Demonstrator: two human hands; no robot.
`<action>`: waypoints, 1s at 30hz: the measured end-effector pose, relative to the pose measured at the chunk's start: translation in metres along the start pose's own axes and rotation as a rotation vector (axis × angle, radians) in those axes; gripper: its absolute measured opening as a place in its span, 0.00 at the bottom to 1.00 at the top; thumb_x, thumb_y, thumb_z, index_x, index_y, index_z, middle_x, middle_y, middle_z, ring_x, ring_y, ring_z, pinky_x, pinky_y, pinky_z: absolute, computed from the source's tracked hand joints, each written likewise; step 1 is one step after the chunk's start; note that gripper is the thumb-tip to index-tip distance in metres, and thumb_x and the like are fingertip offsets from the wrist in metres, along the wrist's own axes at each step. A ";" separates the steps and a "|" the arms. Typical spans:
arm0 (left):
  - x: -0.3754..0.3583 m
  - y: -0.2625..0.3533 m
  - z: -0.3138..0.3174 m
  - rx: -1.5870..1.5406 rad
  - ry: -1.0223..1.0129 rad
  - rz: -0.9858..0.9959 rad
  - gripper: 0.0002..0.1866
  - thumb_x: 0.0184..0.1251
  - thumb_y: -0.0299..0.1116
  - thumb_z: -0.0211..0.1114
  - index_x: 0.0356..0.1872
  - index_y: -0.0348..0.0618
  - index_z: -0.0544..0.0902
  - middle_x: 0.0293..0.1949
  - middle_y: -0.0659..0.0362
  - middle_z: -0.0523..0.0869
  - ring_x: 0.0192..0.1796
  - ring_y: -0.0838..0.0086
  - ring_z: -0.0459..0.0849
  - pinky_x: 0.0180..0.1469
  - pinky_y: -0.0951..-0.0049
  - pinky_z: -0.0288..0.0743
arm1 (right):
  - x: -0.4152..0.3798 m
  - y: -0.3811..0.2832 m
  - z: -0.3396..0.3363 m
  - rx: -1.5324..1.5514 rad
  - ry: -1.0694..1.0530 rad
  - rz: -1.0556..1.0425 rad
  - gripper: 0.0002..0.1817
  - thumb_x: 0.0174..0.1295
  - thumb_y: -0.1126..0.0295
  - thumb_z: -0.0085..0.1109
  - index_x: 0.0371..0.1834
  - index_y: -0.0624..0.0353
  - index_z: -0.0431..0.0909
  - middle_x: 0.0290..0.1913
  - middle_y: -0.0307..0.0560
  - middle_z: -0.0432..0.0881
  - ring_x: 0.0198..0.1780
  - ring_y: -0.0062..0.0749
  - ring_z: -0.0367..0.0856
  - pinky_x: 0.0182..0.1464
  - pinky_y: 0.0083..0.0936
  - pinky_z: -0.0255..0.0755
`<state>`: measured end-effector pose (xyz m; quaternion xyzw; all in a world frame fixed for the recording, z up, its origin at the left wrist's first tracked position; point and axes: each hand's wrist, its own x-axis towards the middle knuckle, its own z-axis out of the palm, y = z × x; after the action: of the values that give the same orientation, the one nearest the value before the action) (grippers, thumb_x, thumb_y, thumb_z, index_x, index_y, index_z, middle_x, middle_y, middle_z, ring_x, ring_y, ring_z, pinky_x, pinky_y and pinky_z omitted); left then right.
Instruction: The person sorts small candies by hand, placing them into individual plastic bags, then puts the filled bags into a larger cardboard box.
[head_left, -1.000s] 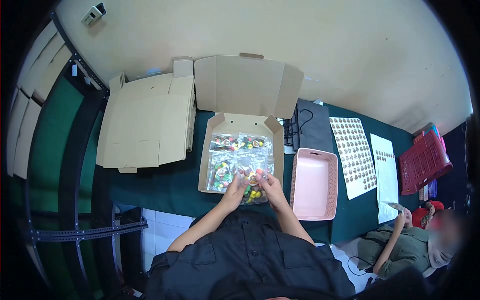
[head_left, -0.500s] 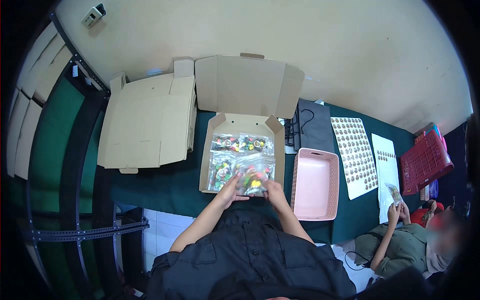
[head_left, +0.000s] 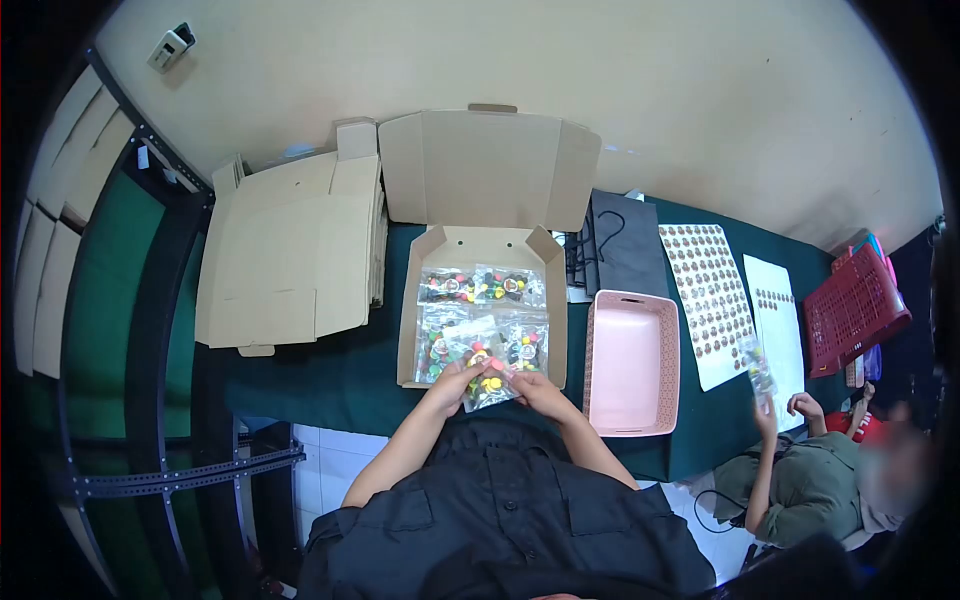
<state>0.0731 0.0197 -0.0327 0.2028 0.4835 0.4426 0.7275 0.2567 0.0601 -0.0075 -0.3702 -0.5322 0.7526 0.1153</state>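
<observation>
Between both hands, over the front edge of the open cardboard box (head_left: 407, 340), is a clear plastic bag of colourful candies (head_left: 486, 385). My left hand (head_left: 457, 386) grips the bag's left side, fingers closed. On its right side my right hand (head_left: 541, 393) pinches the bag's edge. Inside the box lie several similar candy bags, two in the back row (head_left: 508, 287) and others in front (head_left: 526, 342), partly covered by the held bag. The box lid (head_left: 487, 170) stands raised against the wall.
Flat cardboard boxes (head_left: 285, 250) are stacked at left. To the right are a pink basket (head_left: 632, 365), dark paper bags (head_left: 628, 245), sticker sheets (head_left: 706, 300) and a red basket (head_left: 855, 308). A co-worker (head_left: 810, 485) at far right holds another candy bag (head_left: 759, 372). Black shelving stands at far left.
The held bag has come down and slightly left, toward me, uncovering the candy bag at the box's front right. The co-worker's bag has moved up and left.
</observation>
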 end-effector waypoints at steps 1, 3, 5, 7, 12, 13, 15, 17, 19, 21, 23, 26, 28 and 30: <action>-0.004 0.006 0.004 -0.052 0.015 0.027 0.17 0.62 0.38 0.59 0.47 0.39 0.75 0.40 0.60 0.80 0.45 0.78 0.77 0.48 0.79 0.69 | 0.001 0.001 -0.002 -0.011 0.071 -0.011 0.19 0.65 0.54 0.44 0.23 0.56 0.71 0.16 0.30 0.65 0.18 0.14 0.59 0.22 0.14 0.54; -0.007 0.012 0.006 -0.105 0.042 0.053 0.15 0.61 0.38 0.60 0.45 0.40 0.75 0.38 0.61 0.80 0.44 0.78 0.78 0.47 0.79 0.70 | 0.002 0.000 0.007 0.030 0.137 -0.015 0.20 0.64 0.53 0.45 0.22 0.56 0.72 0.17 0.30 0.66 0.20 0.14 0.63 0.23 0.13 0.57; -0.008 0.014 0.004 0.035 0.070 0.035 0.14 0.61 0.37 0.59 0.44 0.39 0.76 0.39 0.61 0.80 0.43 0.78 0.78 0.46 0.78 0.70 | 0.002 -0.001 0.012 0.078 0.207 -0.020 0.20 0.63 0.52 0.46 0.22 0.57 0.73 0.17 0.31 0.68 0.21 0.14 0.66 0.24 0.13 0.60; -0.006 0.010 0.002 0.058 0.020 0.021 0.15 0.62 0.37 0.58 0.45 0.38 0.76 0.38 0.61 0.81 0.43 0.78 0.78 0.46 0.78 0.69 | 0.000 0.001 0.007 -0.048 0.057 0.031 0.20 0.63 0.53 0.47 0.23 0.57 0.73 0.19 0.33 0.71 0.22 0.14 0.69 0.25 0.14 0.63; -0.002 0.006 -0.003 0.247 0.108 0.110 0.21 0.65 0.38 0.53 0.55 0.36 0.68 0.48 0.55 0.77 0.50 0.74 0.74 0.51 0.74 0.68 | 0.011 0.019 -0.002 0.000 0.194 -0.096 0.17 0.63 0.56 0.48 0.27 0.58 0.74 0.22 0.32 0.72 0.23 0.15 0.70 0.27 0.13 0.66; -0.003 0.008 -0.004 0.457 0.189 0.180 0.24 0.66 0.38 0.52 0.58 0.34 0.63 0.51 0.51 0.75 0.53 0.71 0.73 0.53 0.74 0.66 | 0.014 0.022 -0.004 0.089 0.300 -0.103 0.15 0.63 0.57 0.49 0.29 0.57 0.75 0.21 0.32 0.71 0.22 0.14 0.70 0.27 0.12 0.65; -0.005 0.009 -0.008 0.521 0.246 0.348 0.23 0.67 0.38 0.50 0.58 0.35 0.64 0.54 0.47 0.73 0.57 0.66 0.71 0.56 0.71 0.64 | 0.021 0.027 -0.009 0.122 0.333 -0.082 0.15 0.63 0.58 0.48 0.29 0.58 0.75 0.21 0.32 0.71 0.22 0.14 0.70 0.27 0.12 0.66; -0.014 0.025 -0.010 0.837 0.257 0.409 0.21 0.67 0.38 0.49 0.57 0.35 0.66 0.55 0.46 0.71 0.58 0.60 0.70 0.58 0.69 0.63 | 0.028 0.030 -0.013 0.135 0.353 -0.055 0.16 0.64 0.59 0.47 0.31 0.61 0.75 0.22 0.32 0.72 0.23 0.16 0.71 0.28 0.13 0.67; -0.016 0.026 -0.016 0.829 0.221 0.417 0.21 0.66 0.38 0.50 0.55 0.36 0.69 0.58 0.45 0.68 0.61 0.55 0.67 0.61 0.64 0.60 | 0.033 0.024 -0.009 0.034 0.368 -0.055 0.17 0.64 0.58 0.48 0.31 0.63 0.76 0.22 0.34 0.74 0.23 0.18 0.72 0.28 0.15 0.68; -0.012 0.015 -0.030 1.233 0.229 0.469 0.21 0.64 0.39 0.51 0.54 0.37 0.70 0.61 0.44 0.64 0.64 0.52 0.61 0.64 0.61 0.55 | 0.037 0.027 -0.011 -0.067 0.383 -0.054 0.18 0.63 0.58 0.48 0.31 0.65 0.76 0.22 0.36 0.75 0.24 0.20 0.73 0.29 0.17 0.68; -0.007 0.003 -0.043 1.295 0.246 0.406 0.21 0.63 0.39 0.52 0.53 0.37 0.71 0.62 0.44 0.62 0.65 0.50 0.58 0.64 0.59 0.53 | 0.050 0.040 -0.019 -0.530 0.219 -0.041 0.20 0.62 0.57 0.49 0.29 0.67 0.76 0.21 0.42 0.76 0.24 0.24 0.74 0.29 0.23 0.68; -0.009 0.000 -0.046 1.378 0.260 0.310 0.21 0.61 0.40 0.53 0.52 0.38 0.72 0.64 0.46 0.59 0.66 0.48 0.54 0.65 0.56 0.51 | 0.050 0.036 -0.017 -0.537 0.210 -0.036 0.20 0.60 0.56 0.50 0.25 0.66 0.75 0.20 0.48 0.76 0.24 0.32 0.74 0.30 0.29 0.67; -0.011 -0.002 -0.045 1.396 0.257 0.269 0.21 0.61 0.40 0.53 0.52 0.39 0.73 0.65 0.47 0.58 0.66 0.47 0.53 0.65 0.56 0.51 | 0.052 0.041 -0.016 -0.511 0.204 -0.011 0.20 0.60 0.57 0.50 0.24 0.65 0.74 0.19 0.50 0.75 0.25 0.37 0.75 0.31 0.31 0.67; -0.010 -0.004 -0.045 1.412 0.279 0.255 0.21 0.61 0.40 0.53 0.52 0.39 0.73 0.66 0.49 0.56 0.66 0.47 0.54 0.65 0.55 0.51 | 0.056 0.049 -0.017 -0.606 0.302 0.017 0.21 0.56 0.53 0.56 0.25 0.65 0.76 0.20 0.46 0.76 0.24 0.29 0.74 0.29 0.27 0.67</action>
<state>0.0338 0.0031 -0.0503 0.6201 0.7144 0.1284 0.2976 0.2396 0.0839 -0.0780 -0.4993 -0.7056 0.4978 0.0711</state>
